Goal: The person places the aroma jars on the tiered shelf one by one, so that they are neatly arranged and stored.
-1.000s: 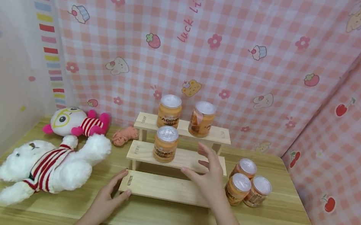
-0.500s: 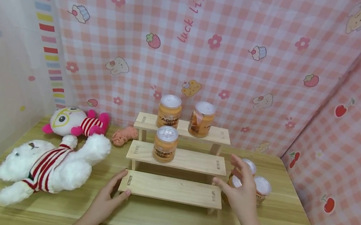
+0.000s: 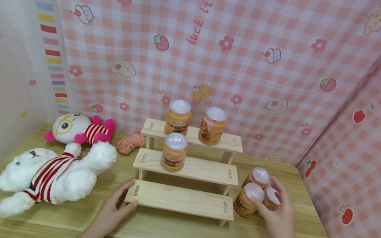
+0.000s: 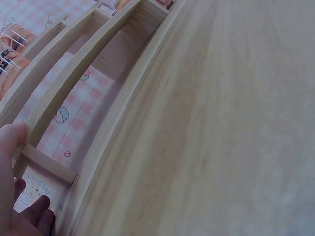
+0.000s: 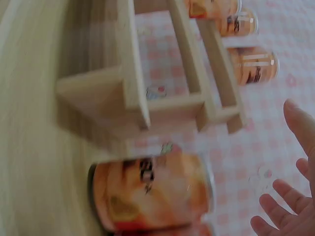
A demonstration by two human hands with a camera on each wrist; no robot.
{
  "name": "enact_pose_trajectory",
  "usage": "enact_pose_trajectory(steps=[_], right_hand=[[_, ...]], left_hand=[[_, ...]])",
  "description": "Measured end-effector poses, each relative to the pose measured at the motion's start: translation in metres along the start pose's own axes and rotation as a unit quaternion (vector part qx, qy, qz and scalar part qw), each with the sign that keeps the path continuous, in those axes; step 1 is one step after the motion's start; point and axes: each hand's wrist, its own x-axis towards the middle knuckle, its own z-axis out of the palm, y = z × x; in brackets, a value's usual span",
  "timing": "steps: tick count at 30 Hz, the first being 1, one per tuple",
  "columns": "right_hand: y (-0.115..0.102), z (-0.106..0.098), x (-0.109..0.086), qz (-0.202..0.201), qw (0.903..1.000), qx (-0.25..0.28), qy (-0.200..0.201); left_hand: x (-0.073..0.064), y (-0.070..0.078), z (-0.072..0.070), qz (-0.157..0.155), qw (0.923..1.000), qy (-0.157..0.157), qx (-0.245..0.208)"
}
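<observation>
A three-step wooden shelf rack [image 3: 180, 200] stands on the table. My left hand [image 3: 107, 215] holds the left end of its lowest step; in the left wrist view the thumb [image 4: 14, 137] lies against the board's end. To the right of the rack, my right hand [image 3: 279, 219] hovers over a cluster of orange cans, its fingers spread about the right can [image 3: 271, 199] and partly hiding it. Beside that are the front can [image 3: 246, 205] and the rear can [image 3: 256, 177]. In the right wrist view, the hand's fingers [image 5: 283, 196] are apart from the nearest can [image 5: 152, 189].
Two cans, a left one [image 3: 178, 119] and a right one [image 3: 212, 128], stand on the top step. Another can [image 3: 174, 155] is on the middle step. At left lie a white teddy bear [image 3: 57, 181], a pink doll [image 3: 81, 130] and a pink yarn bundle [image 3: 131, 143]. Checked cloth [image 3: 198, 63] hangs behind.
My right hand has moved from above the rack's right side rightward and down to the loose cans. The left hand has stayed on the lowest step's end.
</observation>
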Motion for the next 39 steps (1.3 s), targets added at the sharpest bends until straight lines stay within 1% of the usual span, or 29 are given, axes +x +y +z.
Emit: enact_pose_trajectory(steps=[2,6,9,16,22,27,30,34,39], right_hand=[[0.006,-0.005,-0.001,0.008,1.0000,-0.004,-0.003],[0.021,-0.014,-0.001,0.017,0.9997,-0.016,0.003],[0.034,-0.018,0.000,0.015,0.9996,-0.024,0.006],[0.057,-0.025,0.002,0.007,0.9992,-0.037,-0.016],[0.072,-0.029,0.004,0.019,0.9991,-0.019,-0.034],[0.084,-0.031,0.005,0.043,0.9970,-0.011,-0.063],[0.090,-0.031,0.006,0.051,0.9954,0.009,-0.081],[0.098,-0.031,0.008,0.052,0.9937,0.033,-0.094],[0.102,-0.029,0.009,0.041,0.9947,0.031,-0.089]], left_hand=[[0.000,0.000,0.000,0.000,1.0000,0.000,-0.001],[0.000,0.000,0.000,-0.001,1.0000,0.000,-0.006],[-0.001,0.000,0.000,-0.001,1.0000,-0.001,-0.007],[-0.001,-0.001,-0.001,0.001,1.0000,0.001,-0.005],[0.000,-0.001,-0.001,-0.002,1.0000,0.001,-0.002],[0.001,-0.001,0.000,-0.004,1.0000,0.000,-0.002],[0.002,-0.002,0.000,-0.003,1.0000,0.000,-0.005],[0.002,-0.003,0.001,-0.001,1.0000,0.002,-0.007],[0.002,-0.005,0.001,0.004,0.9999,0.005,-0.008]])
